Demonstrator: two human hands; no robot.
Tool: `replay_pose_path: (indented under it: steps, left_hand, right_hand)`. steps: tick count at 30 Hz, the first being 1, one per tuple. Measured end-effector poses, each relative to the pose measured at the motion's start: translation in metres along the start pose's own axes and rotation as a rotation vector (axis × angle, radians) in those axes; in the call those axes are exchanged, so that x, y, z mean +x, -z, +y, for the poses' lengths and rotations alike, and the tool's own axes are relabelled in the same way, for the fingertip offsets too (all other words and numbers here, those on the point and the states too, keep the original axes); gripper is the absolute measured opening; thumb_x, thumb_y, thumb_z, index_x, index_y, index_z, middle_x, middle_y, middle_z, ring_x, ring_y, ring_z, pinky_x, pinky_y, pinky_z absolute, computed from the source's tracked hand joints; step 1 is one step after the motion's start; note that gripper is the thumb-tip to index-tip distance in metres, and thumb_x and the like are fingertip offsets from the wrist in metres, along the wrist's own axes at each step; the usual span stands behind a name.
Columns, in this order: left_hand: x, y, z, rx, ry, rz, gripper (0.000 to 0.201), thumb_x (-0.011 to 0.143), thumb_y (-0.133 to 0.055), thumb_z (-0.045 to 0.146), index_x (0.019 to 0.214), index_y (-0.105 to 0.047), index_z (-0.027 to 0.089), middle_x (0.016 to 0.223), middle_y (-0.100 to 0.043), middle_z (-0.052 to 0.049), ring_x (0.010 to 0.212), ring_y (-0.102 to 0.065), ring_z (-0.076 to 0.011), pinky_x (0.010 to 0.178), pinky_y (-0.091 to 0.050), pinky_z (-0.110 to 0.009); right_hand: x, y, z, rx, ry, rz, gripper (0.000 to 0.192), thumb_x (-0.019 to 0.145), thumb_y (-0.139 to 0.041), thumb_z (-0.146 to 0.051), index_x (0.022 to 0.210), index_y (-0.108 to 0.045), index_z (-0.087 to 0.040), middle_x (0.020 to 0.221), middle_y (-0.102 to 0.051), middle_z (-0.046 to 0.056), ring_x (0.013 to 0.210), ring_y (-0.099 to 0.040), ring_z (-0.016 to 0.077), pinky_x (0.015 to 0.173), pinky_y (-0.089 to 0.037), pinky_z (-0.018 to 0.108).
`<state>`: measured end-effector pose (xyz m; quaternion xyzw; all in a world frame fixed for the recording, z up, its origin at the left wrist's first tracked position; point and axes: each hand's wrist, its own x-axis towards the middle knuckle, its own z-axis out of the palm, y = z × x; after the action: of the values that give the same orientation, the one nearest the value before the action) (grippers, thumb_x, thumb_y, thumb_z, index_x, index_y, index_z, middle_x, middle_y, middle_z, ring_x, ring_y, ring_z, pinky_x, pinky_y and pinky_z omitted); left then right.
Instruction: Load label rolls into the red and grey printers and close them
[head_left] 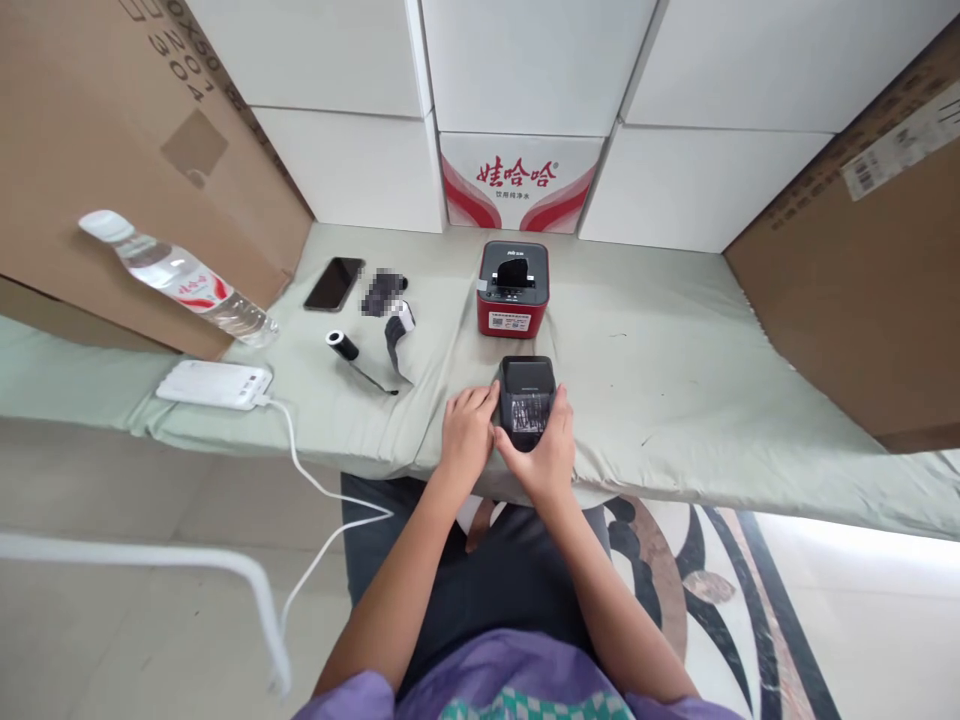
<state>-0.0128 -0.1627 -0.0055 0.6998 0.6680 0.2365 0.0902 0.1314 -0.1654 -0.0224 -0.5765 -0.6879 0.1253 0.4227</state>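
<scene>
Between my hands, near the cloth's front edge, stands a small black box-shaped device (528, 378) with a smooth upper part and a shiny, crinkled patch on its lower front. My left hand (469, 428) presses closed fingers along its left side. Around the lower right corner curls my right hand (547, 450), thumb at the front and fingers on the right side. Just behind sits a red and black box-shaped machine (513, 290), with a dark piece standing up from its top slot and a white label on its front.
On the left lie a phone (334, 284), a black roll with a strip pulled out (343, 346), a second partly unrolled strip (399, 335) and a white power bank (214, 385) with its cable. A water bottle (187, 285) leans there. Cardboard boxes (862, 250) flank the sides; white boxes (517, 65) stand behind.
</scene>
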Motion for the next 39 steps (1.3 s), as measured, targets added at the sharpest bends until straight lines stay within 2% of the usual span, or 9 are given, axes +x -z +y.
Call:
replay_pose_path:
  steps: [12,23,30,36,39]
  left_hand:
    - [0.004,0.000,-0.001,0.020,0.016,-0.007,0.059,0.091,-0.041,0.004,0.144,-0.064,0.014,0.133,-0.072,-0.012,0.124,-0.061,-0.0299,0.102,-0.047,-0.045]
    - [0.002,-0.002,-0.003,0.065,0.003,0.004,0.057,0.092,-0.045,0.007,0.146,-0.062,0.017,0.133,-0.072,-0.012,0.121,-0.062,-0.0290,0.101,-0.047,-0.042]
    - [0.001,-0.003,-0.003,0.022,0.005,0.020,0.060,0.090,-0.044,0.004,0.144,-0.064,0.019,0.131,-0.072,-0.011,0.122,-0.061,-0.0286,0.102,-0.046,-0.043]
    - [0.002,-0.001,-0.002,0.033,0.022,-0.007,0.060,0.090,-0.044,0.004,0.145,-0.063,0.017,0.134,-0.071,-0.012,0.123,-0.060,-0.0289,0.102,-0.046,-0.043]
    - [0.006,0.002,-0.003,0.017,0.021,-0.036,0.060,0.089,-0.043,0.003,0.143,-0.065,0.016,0.131,-0.071,-0.013,0.122,-0.061,-0.0284,0.102,-0.047,-0.042]
  right_hand:
    - [-0.003,-0.001,0.010,0.025,0.043,-0.005,0.099,0.093,-0.055,-0.067,0.166,-0.018,-0.011,0.151,-0.050,0.029,0.138,-0.055,0.0423,0.107,-0.051,0.062]
    - [-0.003,0.000,0.009,0.049,0.004,-0.020,0.099,0.094,-0.053,-0.068,0.164,-0.020,-0.007,0.155,-0.047,0.031,0.143,-0.051,0.0424,0.113,-0.046,0.062]
    - [-0.003,0.002,0.012,0.089,-0.008,-0.041,0.095,0.096,-0.050,-0.065,0.166,-0.017,-0.011,0.158,-0.045,0.029,0.147,-0.048,0.0421,0.115,-0.044,0.064]
    - [-0.005,0.005,0.015,0.110,-0.014,-0.069,0.095,0.097,-0.048,-0.067,0.167,-0.017,-0.009,0.160,-0.044,0.029,0.149,-0.047,0.0415,0.116,-0.044,0.062]
    - [-0.003,0.009,0.018,0.136,-0.005,-0.085,0.095,0.097,-0.048,-0.068,0.165,-0.023,-0.007,0.158,-0.047,0.030,0.147,-0.049,0.0418,0.115,-0.045,0.063]
